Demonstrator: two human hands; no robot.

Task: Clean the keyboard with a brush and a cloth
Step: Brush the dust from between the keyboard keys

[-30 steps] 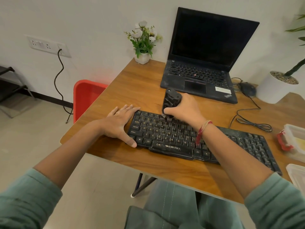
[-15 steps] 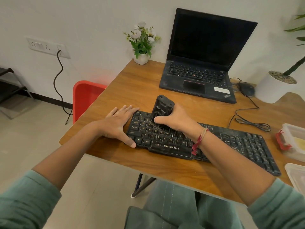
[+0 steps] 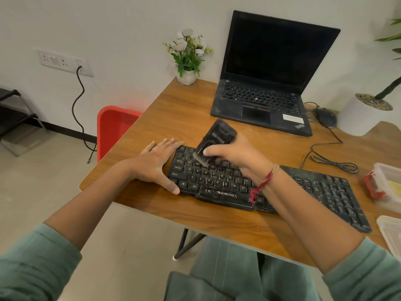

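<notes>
Brace with the left hand (image 3: 155, 164), laid flat with straight fingers on the bench (image 3: 184, 118), thumb pressed to the near left corner of the keyboard (image 3: 217, 179) (lying across the front of the bench, dusty, its left end toward the red chair (image 3: 115, 127)). Push sideways just enough to stop the board sliding under each stroke. Next over, work the brush (image 3: 219, 135), a dark block gripped in the curled fingers of the right hand (image 3: 234, 155), bristles (image 3: 200, 158) down on the upper left letter rows. Tilt so the bristle tips reach into the gaps between keys, not merely across the caps. Sweep in short strokes along 1 row at a time, always toward 1 edge, lightly enough not to lift a keycap. Then move rightward to the number pad end (image 3: 338, 192), seemingly speckled with grit. No cloth plainly in view; perhaps in the clear tub (image 3: 388, 183) at far right, impossible to tell.
</notes>
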